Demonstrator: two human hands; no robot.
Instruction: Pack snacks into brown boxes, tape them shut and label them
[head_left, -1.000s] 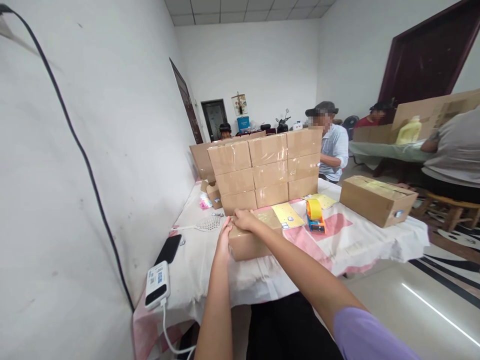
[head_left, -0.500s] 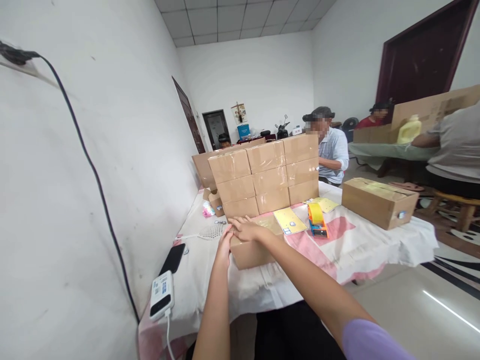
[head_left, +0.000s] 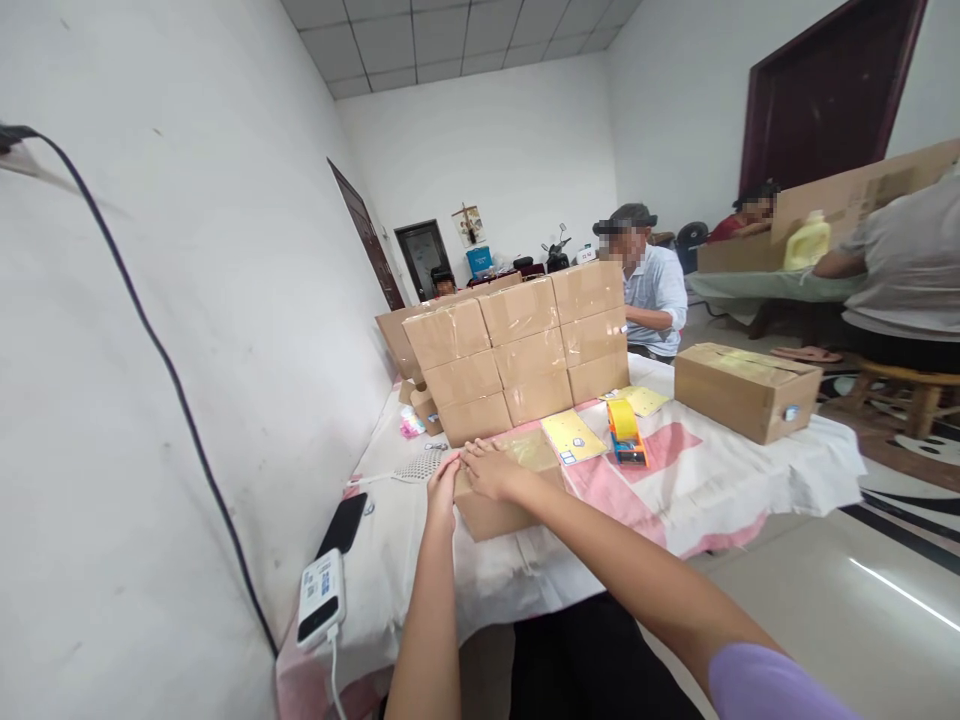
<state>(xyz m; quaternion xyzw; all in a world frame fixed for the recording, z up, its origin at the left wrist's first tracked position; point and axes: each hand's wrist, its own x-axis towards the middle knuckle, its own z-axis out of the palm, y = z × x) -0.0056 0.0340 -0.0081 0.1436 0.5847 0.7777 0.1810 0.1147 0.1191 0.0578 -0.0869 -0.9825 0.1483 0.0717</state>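
A small cardboard box (head_left: 506, 490) sits on the near part of the table (head_left: 720, 480), just in front of a stacked wall of taped cartons (head_left: 521, 350). Both hands are on it: the left hand (head_left: 442, 490) presses flat against its left end, and the right hand (head_left: 491, 470) lies palm-down over its top left edge, fingers spread rather than curled around anything; the two hands touch each other at the box's corner. The top of the box is shiny with clear tape. Just right of it lie a yellow printed card (head_left: 571, 436) and an orange and blue tape dispenser (head_left: 625, 432) with a yellow roll, with another yellow card (head_left: 639, 400) farther off; their print is too small to read. At the right end of the table rests a larger carton (head_left: 742, 388) with a small sticker on its side, unreadable. To the left, by the wall, lie a white mesh swatter (head_left: 416, 466), a black phone (head_left: 343, 524) and a white power bank (head_left: 319, 598) bearing a blue-and-white label, plugged into a white cable. Beyond the cartons a person in a cap (head_left: 649, 285) sits, and others sit at a far table beside a yellow jug (head_left: 808, 242).
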